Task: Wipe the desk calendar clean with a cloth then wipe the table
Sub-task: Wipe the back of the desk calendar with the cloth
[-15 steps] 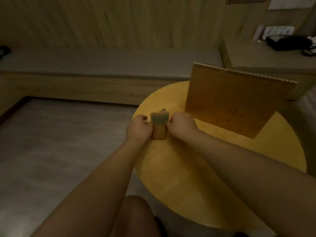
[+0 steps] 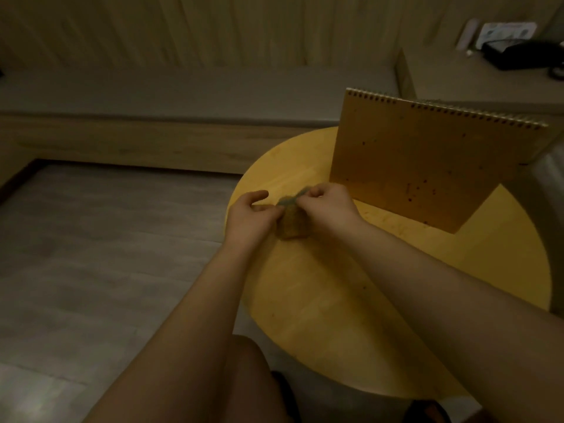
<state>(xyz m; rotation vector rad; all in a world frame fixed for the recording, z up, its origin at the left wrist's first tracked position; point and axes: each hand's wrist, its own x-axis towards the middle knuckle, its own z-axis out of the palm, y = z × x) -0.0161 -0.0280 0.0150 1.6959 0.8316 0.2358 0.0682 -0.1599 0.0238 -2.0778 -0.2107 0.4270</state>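
Note:
A small folded cloth (image 2: pixel 293 222), brownish with a grey-green upper layer, lies near the left rim of the round yellow wooden table (image 2: pixel 351 300). My left hand (image 2: pixel 251 216) pinches its left side with the thumb raised. My right hand (image 2: pixel 328 207) pinches the grey-green layer at the cloth's top right. The spiral-bound desk calendar (image 2: pixel 421 160) stands upright just right of my hands, its brown back cover facing me and dotted with dark specks. Reddish smears mark the tabletop in front of the calendar.
A low grey bench (image 2: pixel 183 90) runs along the wood-panelled wall behind the table. A side desk (image 2: pixel 476 80) at the back right carries a black object and papers. Grey plank floor (image 2: pixel 106 254) lies to the left. My knee (image 2: pixel 244 377) is under the table's near edge.
Both hands have shifted on the cloth: the left thumb has lifted and the right hand has pulled the grey-green layer up and toward the right.

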